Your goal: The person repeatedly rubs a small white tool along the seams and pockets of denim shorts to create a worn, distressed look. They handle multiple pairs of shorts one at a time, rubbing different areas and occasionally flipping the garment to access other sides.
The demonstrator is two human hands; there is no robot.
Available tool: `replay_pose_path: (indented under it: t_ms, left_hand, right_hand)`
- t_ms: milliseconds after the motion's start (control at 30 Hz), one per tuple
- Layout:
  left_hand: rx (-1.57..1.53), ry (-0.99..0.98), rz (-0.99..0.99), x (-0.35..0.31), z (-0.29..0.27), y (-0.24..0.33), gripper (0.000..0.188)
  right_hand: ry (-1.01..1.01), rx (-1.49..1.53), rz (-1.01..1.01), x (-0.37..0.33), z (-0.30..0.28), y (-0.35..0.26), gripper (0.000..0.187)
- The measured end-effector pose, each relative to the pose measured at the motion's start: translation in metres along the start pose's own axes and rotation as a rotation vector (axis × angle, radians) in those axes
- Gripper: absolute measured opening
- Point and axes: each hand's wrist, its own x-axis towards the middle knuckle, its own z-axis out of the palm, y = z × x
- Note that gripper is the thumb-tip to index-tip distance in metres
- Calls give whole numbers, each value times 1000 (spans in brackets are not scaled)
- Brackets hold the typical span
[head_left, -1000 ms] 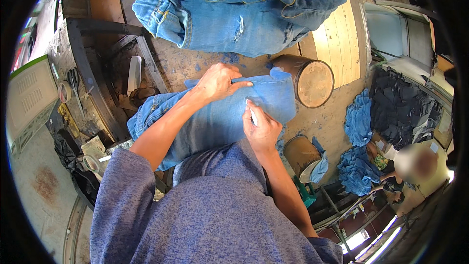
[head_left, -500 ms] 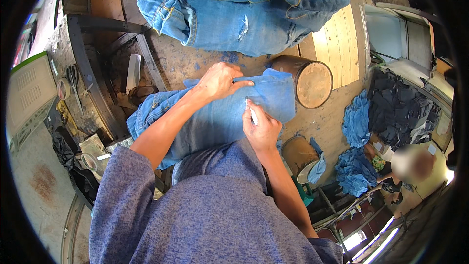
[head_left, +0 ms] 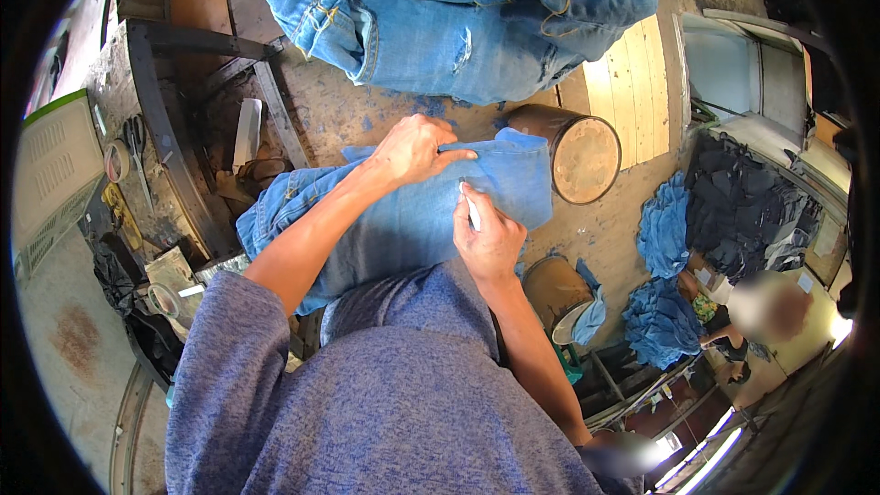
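A pair of blue jeans (head_left: 367,229) lies across my lap, its pale leg end pointing right. My left hand (head_left: 412,151) is closed on the upper edge of the leg, thumb stretched along the fabric and the other fingers folded over. Lower and to the right, my right hand (head_left: 492,234) grips a slim white pen-shaped tool (head_left: 473,211). The tool's tip meets the denim, or hovers just above it, by a small dark spot; its exact kind is mostly hidden by my fingers.
Beyond my hands lies a large pile of jeans (head_left: 440,27) with yellow threads. A round drum (head_left: 588,159) lies to its right, with another container (head_left: 556,293) nearer. Scissors (head_left: 137,151) rest on a left-hand ledge. Dark cloth (head_left: 747,202) and another person (head_left: 724,321) are at right.
Both hands keep nearly the same place on the jeans; the right hand has shifted very slightly left. The surroundings moved a little in the picture, and the person at right moved an arm.
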Motion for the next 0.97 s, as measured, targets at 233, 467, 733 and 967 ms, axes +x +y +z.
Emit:
replay_pose_path:
  t_ms: [233, 467, 733, 967]
  left_hand:
    - [19, 1, 16, 0, 1, -2, 53]
    - [17, 18, 40, 1, 6, -8, 51]
    - [34, 25, 47, 1, 5, -8, 49]
    - [30, 7, 39, 2, 3, -7, 49]
  right_hand:
    - [-106, -106, 51, -1, -5, -4, 18]
    - [-182, -2, 106, -3, -22, 1, 14]
    - [-71, -12, -3, 5, -4, 2, 11]
    - [-248, 49, 127, 2, -26, 3, 13]
